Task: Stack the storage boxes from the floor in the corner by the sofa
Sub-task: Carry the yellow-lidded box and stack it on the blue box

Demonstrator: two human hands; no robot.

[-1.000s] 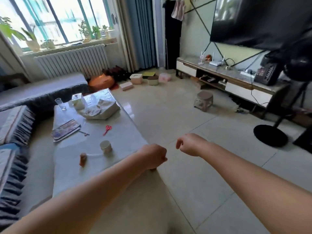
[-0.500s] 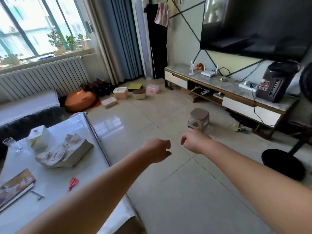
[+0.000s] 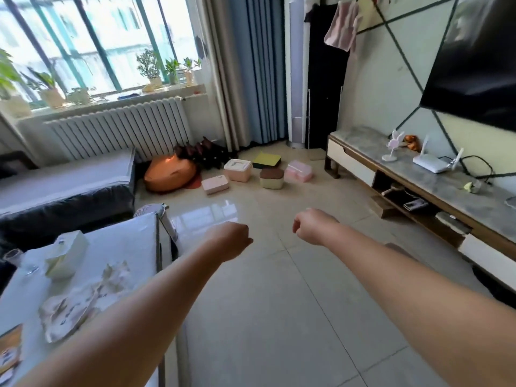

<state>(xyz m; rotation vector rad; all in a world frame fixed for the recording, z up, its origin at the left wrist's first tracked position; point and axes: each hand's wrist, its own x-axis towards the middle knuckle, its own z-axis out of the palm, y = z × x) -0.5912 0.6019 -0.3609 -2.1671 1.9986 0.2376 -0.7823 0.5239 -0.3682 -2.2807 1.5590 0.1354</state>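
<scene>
At far left a table carries a glass, a tissue box and a crumpled paper bundle. Behind it runs a dark sofa, with a white radiator under the window and potted plants on the sill.

The left hand is held out over the floor just past the table's corner, its fingers curled into a loose fist, holding nothing.

Beyond it, in the corner by the sofa's end, an orange cushion lies on the floor. Just right of it the storage boxes sit scattered and unstacked: a flat pink box, then a taller pink box with a white lid, a yellow pad behind, a cream box with a brown lid, and a pale pink box. All lie well apart from both hands. Blue curtains hang behind them.

The right hand is level with the left and near it, fingers likewise curled shut on nothing.

At right a TV stand holds a white router and a small pink figure, below a dark TV.
</scene>
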